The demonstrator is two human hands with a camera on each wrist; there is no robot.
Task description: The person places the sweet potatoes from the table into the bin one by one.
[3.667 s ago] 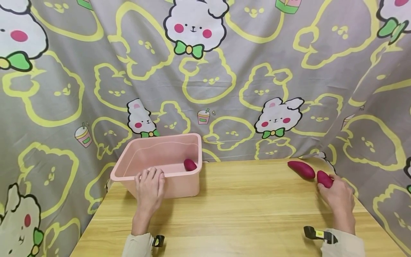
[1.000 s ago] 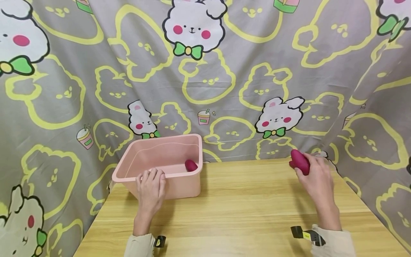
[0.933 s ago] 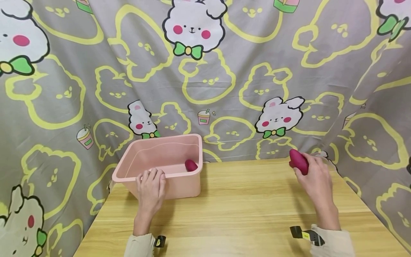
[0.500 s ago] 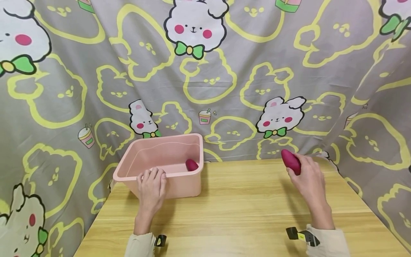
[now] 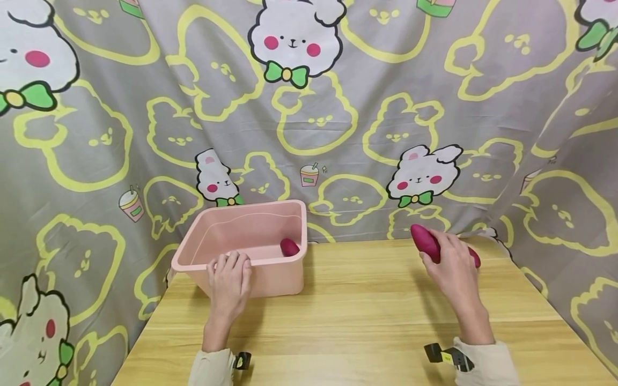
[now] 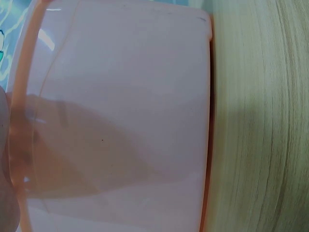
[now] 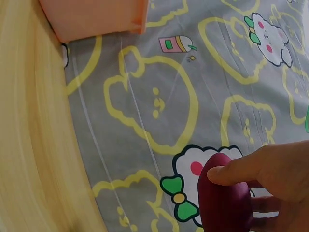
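Note:
My right hand (image 5: 454,268) grips a purple-red sweet potato (image 5: 425,241) above the table's right part, its tapered end pointing up and left. In the right wrist view the thumb lies across this sweet potato (image 7: 222,205), with fingers behind it. Partly hidden behind that hand, a second sweet potato (image 5: 475,258) lies on the table. My left hand (image 5: 229,281) holds the front rim of a pink plastic bin (image 5: 275,279), fingers curled over the edge. Inside the bin, at its right end, lies another sweet potato (image 5: 289,247). The left wrist view shows mostly the bin's outer wall (image 6: 120,72).
The bin stands at the back left of a wood-grain table (image 5: 357,305). Bare tabletop stretches between the bin and my right hand. A grey curtain (image 5: 338,145) with cartoon prints hangs along the back and both sides.
My right hand has lifted a sweet potato from the table's right side and carried it left, past the other one lying there. My left hand stays on the bin's rim.

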